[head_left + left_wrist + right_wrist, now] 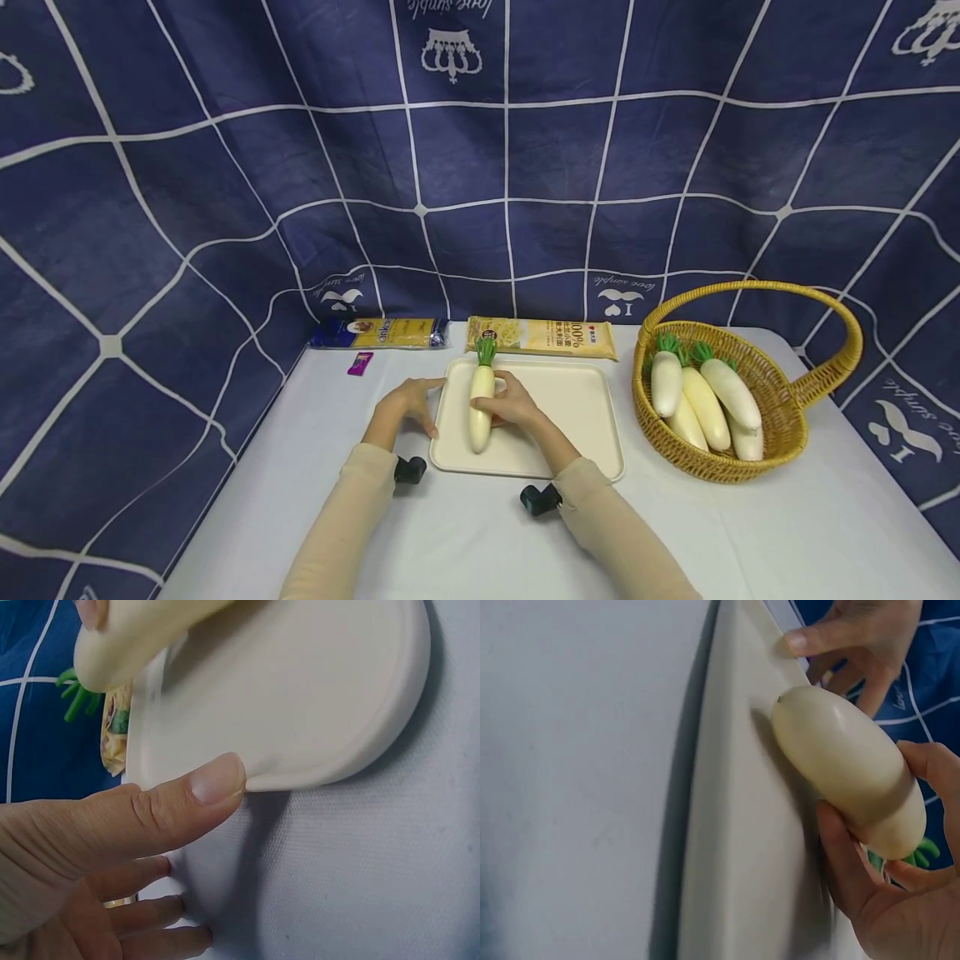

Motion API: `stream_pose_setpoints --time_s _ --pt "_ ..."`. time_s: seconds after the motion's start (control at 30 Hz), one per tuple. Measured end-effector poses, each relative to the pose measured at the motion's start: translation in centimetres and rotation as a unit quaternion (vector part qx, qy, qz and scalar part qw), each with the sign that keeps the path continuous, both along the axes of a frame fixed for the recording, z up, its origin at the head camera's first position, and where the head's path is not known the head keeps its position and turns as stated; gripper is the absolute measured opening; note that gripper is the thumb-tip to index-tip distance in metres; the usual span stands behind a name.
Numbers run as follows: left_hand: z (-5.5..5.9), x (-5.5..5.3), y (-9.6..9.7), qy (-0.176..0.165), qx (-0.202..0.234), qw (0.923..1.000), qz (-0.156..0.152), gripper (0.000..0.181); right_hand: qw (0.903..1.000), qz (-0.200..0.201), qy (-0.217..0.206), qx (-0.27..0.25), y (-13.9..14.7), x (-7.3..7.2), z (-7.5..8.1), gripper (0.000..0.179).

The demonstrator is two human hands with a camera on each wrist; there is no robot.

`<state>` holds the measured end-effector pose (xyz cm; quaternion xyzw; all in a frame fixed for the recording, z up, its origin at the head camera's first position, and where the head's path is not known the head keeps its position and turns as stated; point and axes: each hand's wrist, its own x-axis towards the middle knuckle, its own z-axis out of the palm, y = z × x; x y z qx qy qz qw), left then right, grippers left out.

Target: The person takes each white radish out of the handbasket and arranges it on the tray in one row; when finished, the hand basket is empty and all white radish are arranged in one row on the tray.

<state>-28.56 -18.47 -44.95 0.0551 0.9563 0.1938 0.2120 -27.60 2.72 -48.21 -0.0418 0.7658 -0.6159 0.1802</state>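
My right hand (512,402) grips a white radish (481,414) with green leaves over the left part of a cream tray (558,417). In the right wrist view, thumb and fingers hold the radish (847,761) from both sides, its rounded end pointing toward the camera. At the tray's left edge is my left hand (409,404). In the left wrist view its thumb (217,780) touches the tray rim (300,780), while the other fingers reach loosely below, beside the tray.
To the right stands a wicker basket (783,433) with a tall handle, holding several white radishes (705,407). Behind the tray lie a yellow pasta packet (543,337) and a blue-and-yellow packet (381,332). A small purple wrapper (360,363) lies at the left.
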Motion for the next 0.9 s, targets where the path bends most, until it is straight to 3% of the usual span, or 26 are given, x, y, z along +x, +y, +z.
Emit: stream_pose_setpoints --time_s 0.27,0.6,0.9 --pt "0.1 0.1 0.0 0.001 0.0 1.0 -0.005 0.108 0.9989 -0.031 0.016 0.033 -1.4 0.4 -0.1 0.086" --pt "0.2 0.0 0.2 -0.006 -0.021 0.9996 -0.014 0.109 0.9951 -0.042 0.002 0.089 -2.3 0.7 0.3 0.088" --pt "0.3 0.1 0.1 -0.005 -0.022 0.9996 -0.017 0.11 0.9917 -0.041 0.014 0.121 -3.0 0.7 0.7 0.089"
